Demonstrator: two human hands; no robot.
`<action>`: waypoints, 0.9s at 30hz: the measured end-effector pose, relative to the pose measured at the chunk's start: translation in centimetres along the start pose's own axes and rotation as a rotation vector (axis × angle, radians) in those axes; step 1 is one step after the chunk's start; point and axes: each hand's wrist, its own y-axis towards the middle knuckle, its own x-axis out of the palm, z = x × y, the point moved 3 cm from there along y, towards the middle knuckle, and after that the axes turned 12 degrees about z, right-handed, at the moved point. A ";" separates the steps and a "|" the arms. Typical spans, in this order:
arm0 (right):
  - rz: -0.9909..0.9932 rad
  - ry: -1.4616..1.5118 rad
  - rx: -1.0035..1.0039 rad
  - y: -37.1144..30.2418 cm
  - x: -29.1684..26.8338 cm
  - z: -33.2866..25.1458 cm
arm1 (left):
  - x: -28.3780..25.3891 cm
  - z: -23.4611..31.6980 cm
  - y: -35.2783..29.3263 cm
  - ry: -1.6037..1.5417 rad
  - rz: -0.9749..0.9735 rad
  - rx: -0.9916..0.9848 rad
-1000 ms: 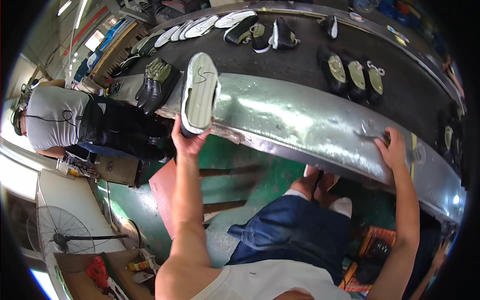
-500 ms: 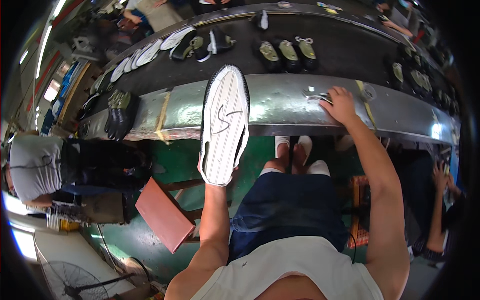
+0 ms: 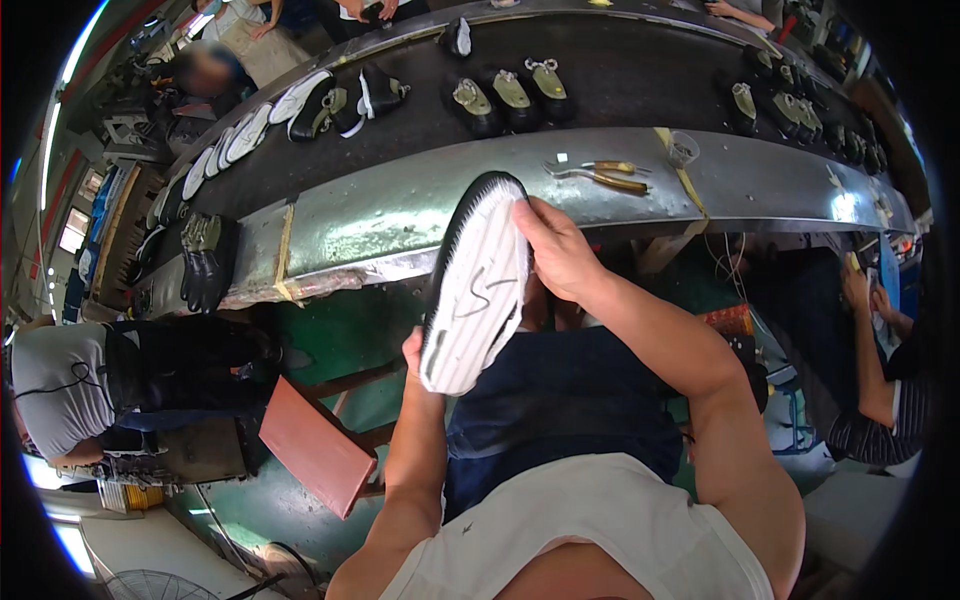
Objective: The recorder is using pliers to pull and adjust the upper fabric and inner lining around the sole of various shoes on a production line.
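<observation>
1. Shoe (image 3: 478,290), one: white underside faced up, dark pen mark, black border; held before the person's lap, apart from the metal bench (image 3: 390,205). I took it as dial centre, twelve toward the bench.
2. Right hand (image 3: 566,255), at two o'clock: pinched the upper end, thumb pressed on the white underside, fingers hidden behind.
3. Left hand (image 3: 413,352), at eight: gripped the lower end by its edge, most fingers hidden beneath.
4. Pliers (image 3: 620,183), yellow-handled, between one and two: lay on the bench, near a clear cup (image 3: 683,150).
5. Three black-and-green shoes (image 3: 512,92), at twelve: stood in a row on a dark surface (image 3: 420,135).
6. Reddish-brown seat (image 3: 318,445), between seven and eight.
</observation>
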 end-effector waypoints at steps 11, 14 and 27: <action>-0.349 -0.684 -0.545 -7.9 1.7 1.9 | -6.4 -3.4 4.5 0.116 0.172 -0.067; -0.418 -0.702 -0.598 -8.8 2.8 1.7 | -8.9 -2.8 4.1 0.295 0.021 0.057; -0.436 -0.644 -0.513 -8.1 2.6 1.9 | -9.2 -2.8 4.3 0.180 0.056 0.001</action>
